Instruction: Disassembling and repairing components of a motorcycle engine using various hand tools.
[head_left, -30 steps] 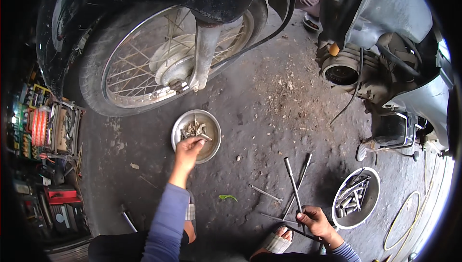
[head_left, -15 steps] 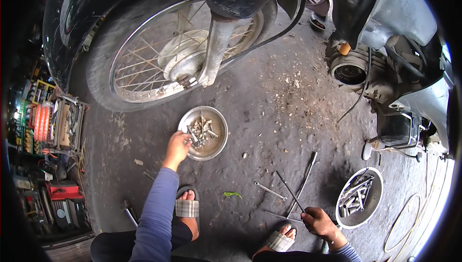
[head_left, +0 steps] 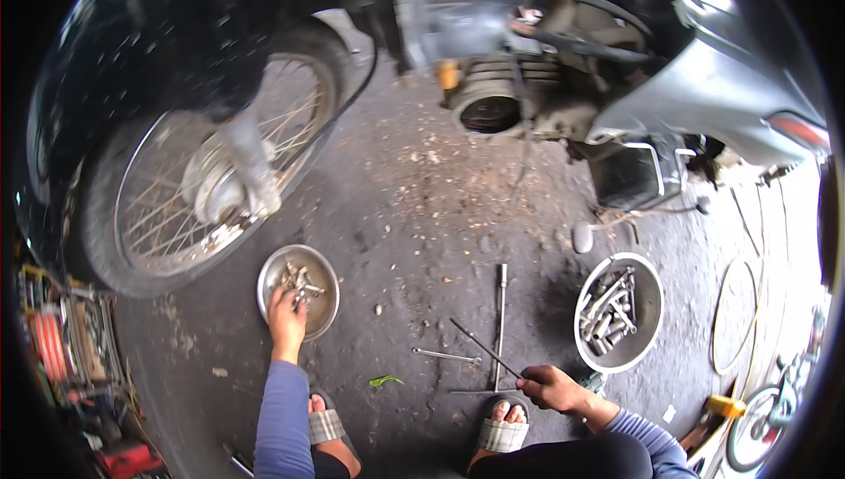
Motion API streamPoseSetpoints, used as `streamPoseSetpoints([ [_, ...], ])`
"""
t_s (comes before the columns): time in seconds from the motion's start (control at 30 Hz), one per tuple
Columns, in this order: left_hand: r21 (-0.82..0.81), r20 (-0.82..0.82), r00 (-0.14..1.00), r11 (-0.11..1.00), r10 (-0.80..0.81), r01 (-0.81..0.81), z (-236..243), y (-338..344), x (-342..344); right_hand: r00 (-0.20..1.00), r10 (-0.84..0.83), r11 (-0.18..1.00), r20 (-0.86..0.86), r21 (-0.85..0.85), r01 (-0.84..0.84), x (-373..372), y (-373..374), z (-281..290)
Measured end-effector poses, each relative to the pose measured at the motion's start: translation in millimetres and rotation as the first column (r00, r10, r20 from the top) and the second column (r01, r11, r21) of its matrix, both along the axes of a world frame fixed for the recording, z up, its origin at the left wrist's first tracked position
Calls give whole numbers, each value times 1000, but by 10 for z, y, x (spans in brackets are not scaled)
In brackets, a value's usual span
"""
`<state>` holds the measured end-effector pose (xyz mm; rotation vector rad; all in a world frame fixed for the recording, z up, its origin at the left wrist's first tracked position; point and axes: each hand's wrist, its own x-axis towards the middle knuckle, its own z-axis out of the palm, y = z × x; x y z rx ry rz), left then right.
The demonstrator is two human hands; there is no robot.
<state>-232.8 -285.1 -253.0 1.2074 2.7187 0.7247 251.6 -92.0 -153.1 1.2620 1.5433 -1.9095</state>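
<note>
My left hand [head_left: 288,325] reaches into a round metal bowl [head_left: 329,305] at the left. Its curled fingers touch the small bolts and metal pieces [head_left: 304,279] lying there; what sits between the fingertips is too small to make out. At the lower right my right hand [head_left: 553,388] is wrapped round a thin dark metal rod [head_left: 482,344], which slants up and leftward over the floor. A long T-handle wrench [head_left: 502,321] lies beneath and beside the rod's end. Left of it rests a short wrench [head_left: 446,355].
A second metal bowl [head_left: 656,290] of wrenches and sockets stands right of my right hand. A motorbike's front wheel [head_left: 132,277] is at upper left, its engine [head_left: 488,116] above. Tool trays [head_left: 84,329] line the left edge; a green leaf [head_left: 385,381] lies between my feet.
My view has swung right and upward, so the bowls and wheel sit farther left. My left hand is deeper among the bolts. My right hand still grips the rod.
</note>
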Motion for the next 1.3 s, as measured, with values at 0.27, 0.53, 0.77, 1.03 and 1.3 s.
streamPoseSetpoints([
  [0.27,572,221,932,812,-288,115,1210,1756,1316,773,-324,894,-546,91,439,-561,249,645],
  [0.53,740,290,893,672,-344,19,1734,2777,1551,517,-670,739,-533,-417,528,-1116,694,1058],
  [0.77,742,372,859,668,-353,-47,1615,2758,1605,473,-723,690,-504,-558,461,-1150,691,1219],
  [1.03,762,-198,960,585,-198,277,2050,3229,1571,478,-665,742,-574,-436,509,-1070,606,994],
  [1.3,716,-216,955,632,-205,297,1940,3302,1394,460,-652,748,-603,-411,522,-1140,712,986],
])
